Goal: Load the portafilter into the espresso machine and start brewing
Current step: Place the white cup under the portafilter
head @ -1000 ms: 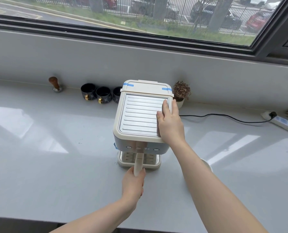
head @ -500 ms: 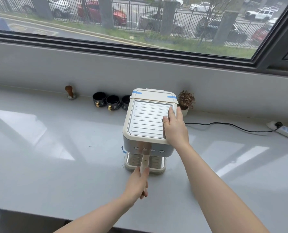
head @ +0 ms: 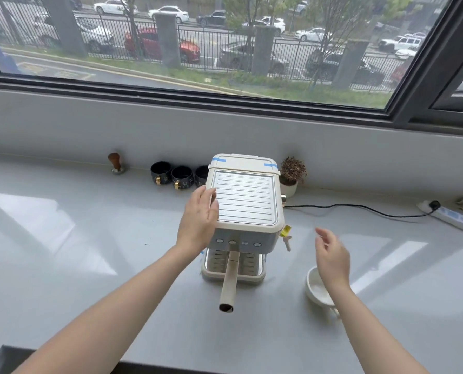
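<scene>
A cream espresso machine with a ribbed metal top stands in the middle of the grey counter. The portafilter's cream handle sticks out from under the machine's front toward me, with nobody holding it. A row of round buttons runs across the front panel. My left hand rests flat against the machine's upper left edge, fingers apart. My right hand hovers open to the right of the machine, above a white cup.
Three black cups and a wooden-handled tamper line the back wall to the left. A small potted plant stands behind the machine. A black cord runs to a power strip at the right.
My left hand let go of the portafilter handle and moved up to the machine's left edge. My right hand left the machine's top and dropped to the right, over the white cup.
</scene>
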### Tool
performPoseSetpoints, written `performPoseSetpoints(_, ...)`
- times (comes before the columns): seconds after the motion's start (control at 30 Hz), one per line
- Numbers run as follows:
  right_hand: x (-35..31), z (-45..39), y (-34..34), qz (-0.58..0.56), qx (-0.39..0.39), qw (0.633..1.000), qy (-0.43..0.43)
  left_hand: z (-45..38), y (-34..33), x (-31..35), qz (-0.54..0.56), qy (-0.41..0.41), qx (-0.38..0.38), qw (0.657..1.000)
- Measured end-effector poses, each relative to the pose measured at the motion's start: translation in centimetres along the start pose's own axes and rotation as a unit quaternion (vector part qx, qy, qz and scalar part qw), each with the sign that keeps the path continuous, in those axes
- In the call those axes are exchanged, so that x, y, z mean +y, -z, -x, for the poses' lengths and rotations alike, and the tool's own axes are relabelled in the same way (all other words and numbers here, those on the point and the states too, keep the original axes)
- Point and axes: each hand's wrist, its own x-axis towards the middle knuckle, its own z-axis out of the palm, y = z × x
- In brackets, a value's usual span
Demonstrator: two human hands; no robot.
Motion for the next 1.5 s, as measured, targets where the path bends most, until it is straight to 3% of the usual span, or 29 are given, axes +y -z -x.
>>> performPoseSetpoints(0.07,4.0,0.4,0.8,0.077,0.012,0.995,-0.068,-0.3,-0.6,-0.4,-0.026,0.002,0.008,1.0)
performPoseSetpoints(0.17,8.6,1.0,1.2,0.158,-0.04,0.97,-0.179,-0.3,-0.7,-0.6,-0.062,-0.006,0.028,0.998)
performPoseSetpoints(0.33,12.3,2.1,0.5,0.173,-0.111,0.937,-0.284,-0.1,-0.9,-0.4,-0.067,0.006,0.036,0.997)
performPoseSetpoints(0.4,12.8,2.6,0.3,0.127,-0.126,0.93,-0.321,0.0,-0.9,-0.3,-0.068,0.006,0.036,0.997)
performPoseSetpoints(0.53,13.6,2.7,-0.2,-0.088,-0.115,0.903,-0.404,0.0,-0.8,-0.3,-0.069,0.004,0.034,0.997)
performPoseSetpoints(0.77,10.9,4.1,-1.8,-0.029,-0.194,0.934,-0.3,0.1,-0.7,-0.5,-0.064,-0.005,0.029,0.998)
performPoseSetpoints(1.03,2.3,4.1,-7.1,0.009,-0.327,0.923,-0.203,0.1,-0.7,-0.6,-0.065,-0.01,0.032,0.997)
performPoseSetpoints(1.5,-0.2,1.9,-13.9,0.064,-0.334,0.925,-0.171,0.3,-0.3,-0.4,-0.065,-0.015,0.027,0.997)
